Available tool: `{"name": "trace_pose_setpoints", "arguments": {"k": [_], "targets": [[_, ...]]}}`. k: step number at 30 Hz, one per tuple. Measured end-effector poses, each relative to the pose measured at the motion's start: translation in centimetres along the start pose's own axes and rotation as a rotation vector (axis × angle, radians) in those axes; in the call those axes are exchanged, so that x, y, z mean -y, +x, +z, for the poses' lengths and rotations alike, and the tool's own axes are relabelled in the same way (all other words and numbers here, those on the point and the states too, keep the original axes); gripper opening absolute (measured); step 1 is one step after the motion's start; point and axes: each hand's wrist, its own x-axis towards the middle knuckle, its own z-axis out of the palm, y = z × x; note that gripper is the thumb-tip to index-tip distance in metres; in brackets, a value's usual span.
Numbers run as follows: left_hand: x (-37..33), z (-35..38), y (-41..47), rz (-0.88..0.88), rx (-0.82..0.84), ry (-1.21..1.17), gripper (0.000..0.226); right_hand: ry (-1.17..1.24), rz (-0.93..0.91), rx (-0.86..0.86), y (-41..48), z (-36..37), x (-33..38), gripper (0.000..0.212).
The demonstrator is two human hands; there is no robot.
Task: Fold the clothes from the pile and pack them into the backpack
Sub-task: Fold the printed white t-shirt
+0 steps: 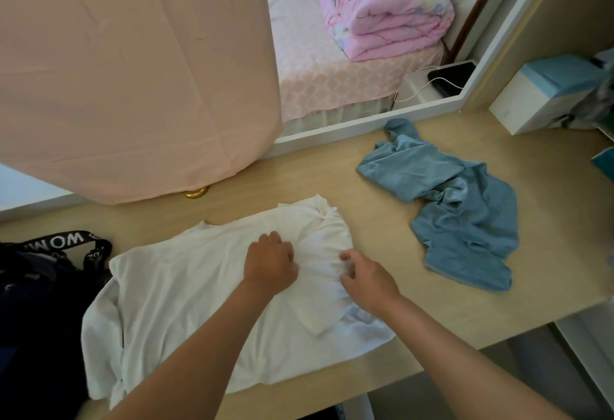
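White shirt (pixel 186 290) spread flat over the near edge of the pale wooden desk (pixel 548 220), right up against the dark backpack (pixel 40 293) at the left. Gripped near the collar by the left hand (pixel 270 265) with fingers curled into the cloth, and pinched close beside it between thumb and fingertips of the right hand (pixel 367 281). Crumpled further right on the desk, well apart from both hands, a blue garment (pixel 465 210).
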Motion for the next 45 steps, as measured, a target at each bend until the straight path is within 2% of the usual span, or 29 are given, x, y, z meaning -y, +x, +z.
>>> {"name": "trace_pose_setpoints", "arguments": {"k": [2, 4, 6, 7, 10, 13, 15, 18, 21, 23, 25, 27, 28, 30, 32, 33, 35, 37, 38, 40, 42, 45], "targets": [[-1.9, -0.7, 1.6, 0.149, -0.187, -0.063, 0.013, -0.013, 0.018, -0.15, 0.2, 0.2, -0.1, 0.03], [-4.1, -0.9, 3.8, 0.431, -0.244, -0.089, 0.028, -0.008, 0.058, -0.229, 0.6, 0.5, -0.4, 0.027], [-6.2, -0.9, 5.6, 0.698, -0.122, 0.009, 0.048, -0.017, 0.107, -0.204, 0.8, 0.8, -1.0, 0.03], [-6.9, -1.0, 6.3, 0.769, -0.044, 0.112, 0.052, -0.027, 0.125, -0.18, 0.8, 0.9, -1.2, 0.033], [-7.3, -0.9, 8.0, 0.821, 0.013, 0.498, 0.047, -0.082, 0.144, -0.129, 0.8, 0.7, -1.6, 0.036], [-6.0, -2.0, 8.4, 0.777, -0.069, 0.566, 0.034, -0.158, 0.087, -0.108, 0.7, 0.0, -1.2, 0.022], [-4.7, -3.4, 8.1, 0.756, -0.133, 0.501, 0.027, -0.166, 0.06, -0.065, 0.6, -0.6, -0.3, 0.02], [-2.0, -4.8, 6.6, 0.678, -0.246, 0.345, 0.02, -0.069, 0.064, 0.087, 0.4, -1.7, 2.4, 0.02], [2.4, -5.1, 4.0, 0.585, -0.331, 0.187, 0.018, -0.007, 0.012, 0.183, -0.4, -1.6, 6.1, 0.013], [5.7, -4.9, 1.8, 0.523, -0.361, 0.141, 0.017, 0.068, -0.027, 0.281, -1.4, -0.4, 8.8, 0.016], [9.0, -4.3, -0.6, 0.41, -0.331, 0.118, 0.02, 0.175, -0.009, 0.485, -2.8, 1.1, 11.3, 0.022], [11.7, -2.8, -3.0, 0.239, -0.247, 0.165, 0.043, 0.218, 0.005, 0.652, -3.5, 2.9, 12.8, 0.022], [12.6, -2.0, -4.3, 0.147, -0.211, 0.186, 0.056, 0.234, -0.011, 0.64, -3.6, 3.8, 13.1, 0.02], [13.3, -0.3, -6.7, 0.015, -0.208, 0.105, 0.066, 0.17, -0.141, 0.432, -3.4, 5.6, 12.9, 0.016], [12.5, 1.3, -8.7, -0.027, -0.205, -0.023, 0.061, -0.143, -0.398, 0.182, -2.6, 6.9, 12.0, 0.025], [11.8, 2.1, -9.5, -0.033, -0.197, -0.065, 0.054, -0.293, -0.517, 0.111, -2.3, 7.5, 11.4, 0.029], [10.9, 3.4, -10.8, -0.04, -0.123, -0.115, 0.051, -0.454, -0.635, 0.101, -1.8, 8.4, 10.5, 0.041], [10.4, 4.5, -11.6, -0.082, 0.038, -0.114, 0.06, -0.563, -0.642, 0.174, -1.2, 9.1, 9.6, 0.059], [10.4, 4.9, -11.7, -0.092, 0.068, -0.108, 0.058, -0.614, -0.623, 0.216, -1.0, 9.3, 9.2, 0.067], [10.6, 4.6, -11.5, -0.096, -0.052, -0.137, 0.053, -0.637, -0.602, 0.257, -0.7, 9.6, 8.8, 0.074], [10.9, 3.6, -10.3, -0.167, -0.144, -0.266, 0.046, -0.565, -0.61, 0.239, -0.5, 9.5, 8.8, 0.073], [11.0, 1.5, -6.8, -0.327, -0.082, -0.623, 0.044, -0.477, -0.63, 0.171, 0.0, 9.2, 8.8, 0.068]]}}
